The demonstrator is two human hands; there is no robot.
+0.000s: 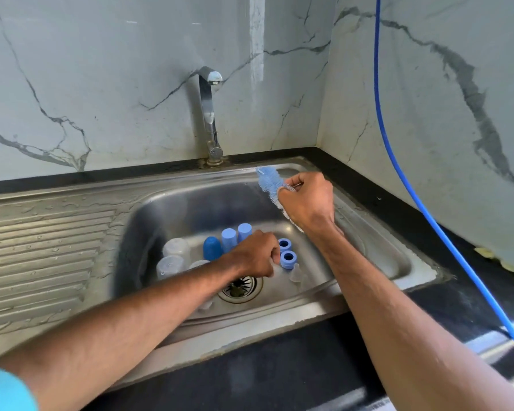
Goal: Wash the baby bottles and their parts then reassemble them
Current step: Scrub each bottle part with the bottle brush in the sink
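no readable text, no labels or brand marks, no nos. or signs anywhere

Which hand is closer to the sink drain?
Left. The left hand is down beside the drain; the right hand is up near the far rim, gripping the brush.

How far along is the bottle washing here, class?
Done: everything dismantled; blue caps, rings and clear bottles sit in the sink. In hand: right hand grips the brush; left hand reaches among the parts, its grasp unclear. Left, seemingly: scrubbing, rinsing, reassembly; nothing is joined yet.
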